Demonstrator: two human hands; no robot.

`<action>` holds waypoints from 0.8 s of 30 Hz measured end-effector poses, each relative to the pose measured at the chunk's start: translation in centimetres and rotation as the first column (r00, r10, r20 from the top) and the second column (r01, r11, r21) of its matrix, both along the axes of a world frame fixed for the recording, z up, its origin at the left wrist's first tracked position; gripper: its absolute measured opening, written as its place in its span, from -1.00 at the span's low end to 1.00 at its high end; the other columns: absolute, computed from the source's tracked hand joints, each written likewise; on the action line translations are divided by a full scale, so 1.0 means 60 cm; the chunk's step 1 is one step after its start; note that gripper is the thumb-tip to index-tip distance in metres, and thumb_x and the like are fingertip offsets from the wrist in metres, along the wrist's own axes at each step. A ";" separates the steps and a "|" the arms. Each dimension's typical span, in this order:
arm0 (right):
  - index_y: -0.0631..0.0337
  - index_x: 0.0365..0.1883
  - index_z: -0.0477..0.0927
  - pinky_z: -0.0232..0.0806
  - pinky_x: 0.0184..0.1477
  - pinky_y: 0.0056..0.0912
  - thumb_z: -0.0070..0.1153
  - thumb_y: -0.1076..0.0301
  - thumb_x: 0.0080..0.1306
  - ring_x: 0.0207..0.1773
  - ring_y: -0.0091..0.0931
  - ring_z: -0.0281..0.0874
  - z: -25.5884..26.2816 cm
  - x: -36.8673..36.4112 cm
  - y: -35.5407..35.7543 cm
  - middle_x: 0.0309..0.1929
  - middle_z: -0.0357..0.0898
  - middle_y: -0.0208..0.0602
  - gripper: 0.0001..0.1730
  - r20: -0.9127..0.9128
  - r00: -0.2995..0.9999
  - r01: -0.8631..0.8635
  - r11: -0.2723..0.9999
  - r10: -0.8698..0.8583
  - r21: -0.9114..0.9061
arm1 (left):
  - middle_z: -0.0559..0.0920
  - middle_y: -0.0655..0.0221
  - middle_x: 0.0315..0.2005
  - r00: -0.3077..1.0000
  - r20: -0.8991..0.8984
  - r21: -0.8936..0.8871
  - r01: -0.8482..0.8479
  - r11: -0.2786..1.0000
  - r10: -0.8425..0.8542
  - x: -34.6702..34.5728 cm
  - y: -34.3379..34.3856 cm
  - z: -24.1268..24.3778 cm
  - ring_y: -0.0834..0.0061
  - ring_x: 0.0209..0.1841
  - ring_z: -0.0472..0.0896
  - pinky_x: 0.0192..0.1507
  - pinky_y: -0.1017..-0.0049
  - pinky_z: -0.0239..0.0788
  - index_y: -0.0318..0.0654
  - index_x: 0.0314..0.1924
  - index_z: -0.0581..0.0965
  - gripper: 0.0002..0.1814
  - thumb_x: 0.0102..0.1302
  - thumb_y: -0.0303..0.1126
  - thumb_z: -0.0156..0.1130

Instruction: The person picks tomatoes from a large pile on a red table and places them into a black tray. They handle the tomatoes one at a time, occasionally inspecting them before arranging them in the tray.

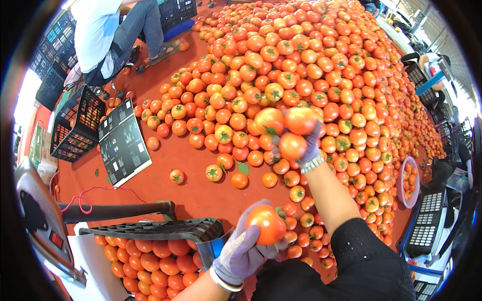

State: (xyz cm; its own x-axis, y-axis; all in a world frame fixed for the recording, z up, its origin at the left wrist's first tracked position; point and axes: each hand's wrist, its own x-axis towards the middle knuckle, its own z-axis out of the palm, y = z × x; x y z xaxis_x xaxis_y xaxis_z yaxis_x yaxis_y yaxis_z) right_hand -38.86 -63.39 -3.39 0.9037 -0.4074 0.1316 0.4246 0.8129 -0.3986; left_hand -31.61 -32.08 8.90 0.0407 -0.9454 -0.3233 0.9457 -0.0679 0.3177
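Observation:
My left hand, in a grey work glove with a white bangle at the wrist, is closed around a ripe red tomato. A green stem shows at that tomato's right side. Farther out, my gloved right hand grips tomatoes in front of the big tomato pile. Three blurred ones cluster at its fingers, which they mostly hide; how many it truly holds is unclear. A metal watch band circles that wrist. Left of my left hand, a dark plastic crate holds neat layers of tomatoes.
Loose tomatoes dot the red floor. A printed black board leans near a black crate at left. A seated person is beyond. A scale-like device stands lower left; a pink basin sits at right.

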 end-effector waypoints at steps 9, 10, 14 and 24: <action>0.00 0.13 0.51 0.60 0.04 -0.01 0.13 -0.07 0.44 0.23 -0.10 0.57 0.207 -0.187 0.230 0.23 0.51 0.07 -0.55 -0.118 0.993 0.059 0.950 -0.024 0.306 | 0.49 0.06 0.17 0.946 0.318 -0.151 0.120 0.981 -0.067 -0.004 0.071 0.122 0.08 -0.11 0.63 -0.23 0.33 0.50 -0.15 0.43 0.20 -0.04 0.12 -0.16 0.56; -0.01 0.15 0.50 0.59 0.04 0.02 0.13 -0.08 0.44 0.23 -0.09 0.57 0.231 -0.198 0.247 0.24 0.50 0.09 -0.54 -0.126 0.991 0.071 0.961 -0.038 0.268 | 0.50 0.08 0.16 0.945 0.322 -0.130 0.100 0.986 -0.054 -0.006 0.093 0.150 0.08 -0.09 0.64 -0.21 0.30 0.52 -0.16 0.43 0.21 -0.04 0.12 -0.16 0.56; -0.04 0.21 0.45 0.55 0.07 0.12 0.11 -0.12 0.44 0.23 -0.02 0.55 0.336 -0.233 0.310 0.27 0.45 0.13 -0.48 -0.131 0.983 0.134 0.989 -0.125 0.062 | 0.49 0.21 0.15 0.872 0.485 -0.035 0.091 0.995 -0.063 0.020 0.205 0.207 0.31 0.12 0.58 0.13 0.26 0.55 -0.22 0.37 0.28 -0.08 0.09 -0.17 0.58; -0.12 0.38 0.32 0.43 0.12 0.37 0.06 -0.22 0.43 0.23 0.15 0.50 0.515 -0.208 0.565 0.35 0.34 0.26 -0.33 -0.017 0.987 0.150 0.945 -0.162 -0.291 | 0.55 0.12 0.10 -0.221 0.895 0.336 -0.239 0.911 -0.388 0.317 0.597 0.161 0.20 0.13 0.60 0.14 0.28 0.52 -0.23 0.28 0.41 -0.15 0.03 -0.14 0.61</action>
State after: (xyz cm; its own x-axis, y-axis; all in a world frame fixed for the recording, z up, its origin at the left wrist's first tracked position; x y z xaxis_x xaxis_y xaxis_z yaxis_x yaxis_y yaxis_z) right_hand -51.34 -29.48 27.51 0.8388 -0.4938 0.2292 0.5159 0.5863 -0.6246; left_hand -12.62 3.73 18.58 0.5223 -0.8321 -0.1866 -0.4934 -0.4733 0.7297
